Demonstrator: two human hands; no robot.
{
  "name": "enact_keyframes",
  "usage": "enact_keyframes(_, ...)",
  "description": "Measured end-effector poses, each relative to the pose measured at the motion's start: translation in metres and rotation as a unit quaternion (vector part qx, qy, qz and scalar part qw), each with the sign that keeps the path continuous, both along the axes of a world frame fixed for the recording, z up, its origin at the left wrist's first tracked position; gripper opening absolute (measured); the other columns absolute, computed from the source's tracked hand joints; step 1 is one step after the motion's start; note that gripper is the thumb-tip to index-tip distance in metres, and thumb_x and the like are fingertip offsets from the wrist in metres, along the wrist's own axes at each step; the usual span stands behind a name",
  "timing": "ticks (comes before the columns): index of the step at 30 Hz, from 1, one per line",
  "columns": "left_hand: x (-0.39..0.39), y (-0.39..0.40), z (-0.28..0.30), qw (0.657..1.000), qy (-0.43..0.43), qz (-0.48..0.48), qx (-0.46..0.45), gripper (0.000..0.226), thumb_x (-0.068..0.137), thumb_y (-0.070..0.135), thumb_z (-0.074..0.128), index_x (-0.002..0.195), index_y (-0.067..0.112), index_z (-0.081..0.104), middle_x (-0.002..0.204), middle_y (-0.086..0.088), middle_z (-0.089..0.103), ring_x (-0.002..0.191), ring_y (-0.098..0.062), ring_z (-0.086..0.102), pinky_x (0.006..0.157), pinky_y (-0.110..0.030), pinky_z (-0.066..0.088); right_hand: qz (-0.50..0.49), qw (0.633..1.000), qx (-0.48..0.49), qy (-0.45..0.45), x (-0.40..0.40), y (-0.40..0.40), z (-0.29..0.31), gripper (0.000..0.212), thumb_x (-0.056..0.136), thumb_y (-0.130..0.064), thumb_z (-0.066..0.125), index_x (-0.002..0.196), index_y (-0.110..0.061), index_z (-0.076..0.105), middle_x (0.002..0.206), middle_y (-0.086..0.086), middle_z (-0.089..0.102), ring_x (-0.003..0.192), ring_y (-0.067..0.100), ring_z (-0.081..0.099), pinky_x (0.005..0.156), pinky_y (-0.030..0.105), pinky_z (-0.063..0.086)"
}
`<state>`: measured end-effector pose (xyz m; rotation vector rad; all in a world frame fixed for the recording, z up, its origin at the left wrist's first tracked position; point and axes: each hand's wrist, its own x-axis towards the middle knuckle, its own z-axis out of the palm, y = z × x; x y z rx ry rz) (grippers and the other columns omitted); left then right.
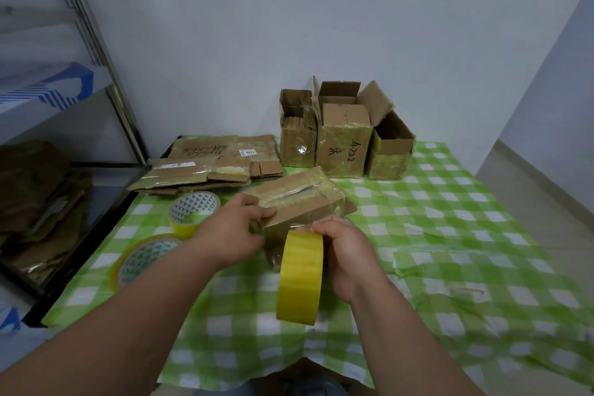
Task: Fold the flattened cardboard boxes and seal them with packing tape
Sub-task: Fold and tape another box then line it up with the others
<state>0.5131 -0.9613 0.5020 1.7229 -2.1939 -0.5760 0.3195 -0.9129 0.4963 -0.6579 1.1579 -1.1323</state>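
Green-checked tablecloth (450, 202), grey wall | folded box (299, 202) held above cloth, centre | left hand (231, 231) fingers grip its near-left edge | right hand (344, 251) fingers curl round yellow tape roll (300, 276) touching box | advice: steady box, pull tape taut, press along seam.

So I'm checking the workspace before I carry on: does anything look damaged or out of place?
The three upright boxes at the back look worn: crumpled flaps and old yellowish tape on their sides. The green checked tablecloth is wrinkled on the right. Otherwise nothing stands out; two spare tape rolls lie flat by the left hand.
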Motion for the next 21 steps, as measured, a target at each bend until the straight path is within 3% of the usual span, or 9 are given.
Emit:
enact_keyframes(3,0.006,-0.002,0.004,0.999,-0.027,-0.027,0.01,0.064,0.089,0.012,0.063,0.139,0.049,0.047,0.148,0.013,0.033,0.13,-0.01,0.04,0.096,-0.021,0.033,0.0,1.0,0.006,-0.009,0.003,0.0,0.004,0.018,0.088,-0.006,0.058,0.071,-0.013,0.057,0.088,0.018,0.074,0.083,0.033,0.065,0.091,0.06,0.05)
enact_keyframes(8,0.002,0.002,-0.005,0.999,-0.011,0.0,-0.034,0.06,0.084,0.035,0.075,0.137,0.048,0.05,0.146,0.016,0.036,0.125,-0.009,0.044,0.1,-0.028,0.037,-0.005,1.0,-0.004,-0.004,0.003,0.004,0.005,0.017,0.089,-0.008,0.056,0.074,-0.014,0.053,0.091,0.016,0.074,0.085,0.031,0.064,0.092,0.058,0.049)
enact_keyframes(12,-0.002,0.003,-0.012,0.998,0.011,0.025,-0.061,0.053,0.082,0.043,0.076,0.132,0.045,0.056,0.142,0.018,0.039,0.111,-0.006,0.047,0.089,-0.025,0.04,-0.012,1.0,-0.02,0.007,0.002,0.005,0.004,0.015,0.091,-0.008,0.056,0.077,-0.013,0.053,0.093,0.017,0.074,0.087,0.032,0.065,0.093,0.055,0.049)
enact_keyframes(16,-0.009,0.007,-0.019,0.993,0.023,0.044,-0.107,0.043,0.086,0.038,0.072,0.128,0.04,0.061,0.141,0.013,0.044,0.116,-0.012,0.052,0.091,-0.023,0.038,0.002,1.0,-0.027,0.004,0.003,0.007,0.004,0.012,0.092,-0.009,0.056,0.081,-0.013,0.053,0.096,0.018,0.074,0.101,0.041,0.066,0.096,0.059,0.046)
enact_keyframes(21,-0.004,0.009,-0.015,0.989,0.079,0.063,-0.107,0.04,0.092,0.025,0.067,0.131,0.032,0.063,0.145,0.009,0.046,0.125,-0.017,0.05,0.099,-0.028,0.038,0.002,0.999,-0.052,-0.011,-0.001,0.009,0.005,0.02,0.093,-0.007,0.055,0.074,-0.017,0.054,0.096,0.016,0.074,0.087,0.028,0.066,0.082,0.046,0.048)
